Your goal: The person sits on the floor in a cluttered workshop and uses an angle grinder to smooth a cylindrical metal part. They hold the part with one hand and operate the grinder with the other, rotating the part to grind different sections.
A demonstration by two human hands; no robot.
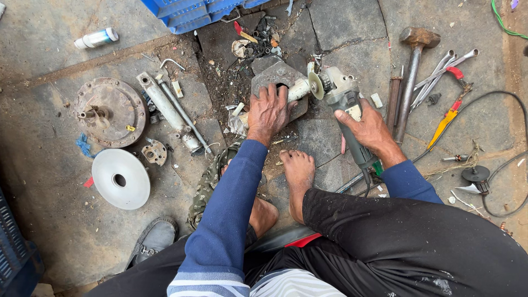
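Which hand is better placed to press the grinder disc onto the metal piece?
Probably the right hand: it grips the angle grinder, whose disc sits beside the white shaft. The left hand lies flat on the metal plate, holding it down.

My left hand (268,111) lies palm down ahead of me, fingers spread and pressing flat, the wrist straight and the blue-sleeved forearm running back toward my chest. My right hand (367,127) sits further to the right, fingers curled tight in a closed grip, thumb pointing forward, knuckles up; its wrist bends slightly inward and the blue cuff is pushed up the forearm. Both arms reach out over my folded legs, one bare foot (298,168) between them.
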